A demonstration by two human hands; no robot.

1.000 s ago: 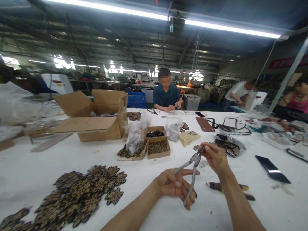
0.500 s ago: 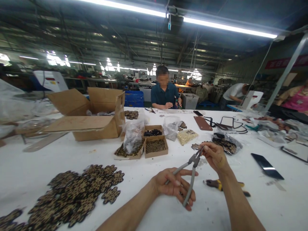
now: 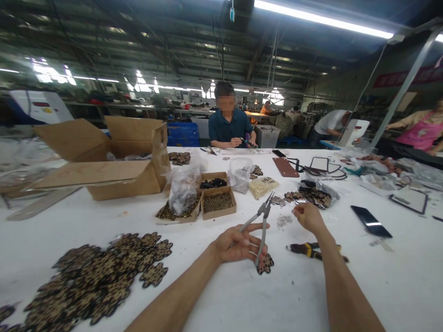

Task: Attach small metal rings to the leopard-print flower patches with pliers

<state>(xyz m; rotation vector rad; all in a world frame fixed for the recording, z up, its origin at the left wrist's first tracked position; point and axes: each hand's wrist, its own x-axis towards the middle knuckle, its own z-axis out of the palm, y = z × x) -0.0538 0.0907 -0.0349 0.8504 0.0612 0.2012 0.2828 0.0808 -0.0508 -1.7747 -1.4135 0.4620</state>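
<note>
My left hand is closed around the grey handles of long-nosed pliers, whose jaws point up and away, slightly apart. Just below those fingers is a leopard-print flower patch; whether they touch it is unclear. To the right, my right hand has its thumb and fingertips pinched together, clear of the pliers' tips. Anything between them is too small to make out. Near it lie small metal rings and black-and-yellow cutters.
Many similar patches form a pile at left. An open cardboard box stands behind it. Beside that are a carton of brass studs and a bag of pale pieces. A phone lies at right. A co-worker sits opposite.
My right hand has drawn away from the pliers' tips, to the right. The left hand has tipped the pliers more upright, and a patch now shows below its fingers.
</note>
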